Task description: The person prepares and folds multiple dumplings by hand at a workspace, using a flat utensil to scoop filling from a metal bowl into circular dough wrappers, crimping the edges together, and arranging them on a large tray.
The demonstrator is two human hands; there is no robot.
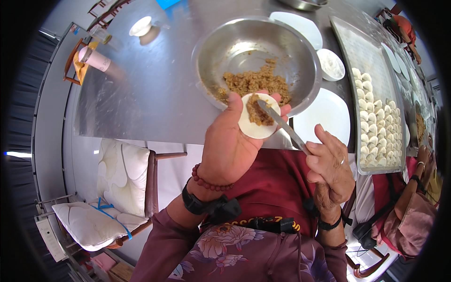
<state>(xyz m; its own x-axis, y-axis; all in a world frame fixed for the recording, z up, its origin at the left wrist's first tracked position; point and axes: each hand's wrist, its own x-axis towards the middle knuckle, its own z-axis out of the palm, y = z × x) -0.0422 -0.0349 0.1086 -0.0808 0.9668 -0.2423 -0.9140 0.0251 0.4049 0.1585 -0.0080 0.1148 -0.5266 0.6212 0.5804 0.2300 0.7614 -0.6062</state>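
My left hand is palm up with a round dough wrapper lying across its fingers. Brown minced filling sits in the middle of the wrapper. My right hand grips a flat metal spreader, its tip pressed on the filling. Just beyond my left fingers stands a large stainless steel bowl, with more of the brown filling along its near side.
To the right are a white plate, a small bowl of white powder and a metal tray with rows of folded dumplings. A pink bottle and white cup stand left. A cushioned chair is lower left; co-workers are at right.
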